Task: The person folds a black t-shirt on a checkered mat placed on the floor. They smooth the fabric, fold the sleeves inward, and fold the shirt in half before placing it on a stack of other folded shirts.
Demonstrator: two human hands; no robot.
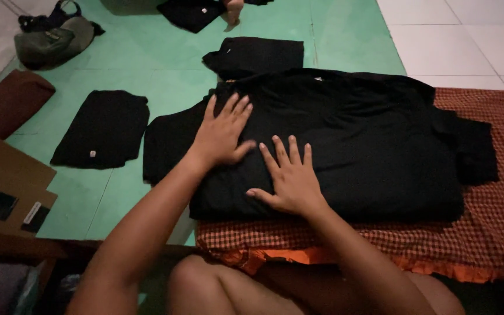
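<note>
Right hand (290, 178): flat, fingers spread, palm pressed on the black shirt (351, 146), grasping nothing.
Left hand (221, 131): flat and open on the same shirt, just beside the right hand, thumb toward it.
Black shirt: spread across the checked cloth (485, 233), its left sleeve past the cloth's left edge onto the green floor (147, 52).
Folded shirt (101, 128): on the floor, left of the cloth.
Second folded shirt (255, 55): beyond the cloth's far edge.
Bag (51, 35): far left corner.

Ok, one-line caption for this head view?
Left hand and right hand press flat on a black T-shirt spread over an orange checked cloth, folded black shirts nearby.
</note>
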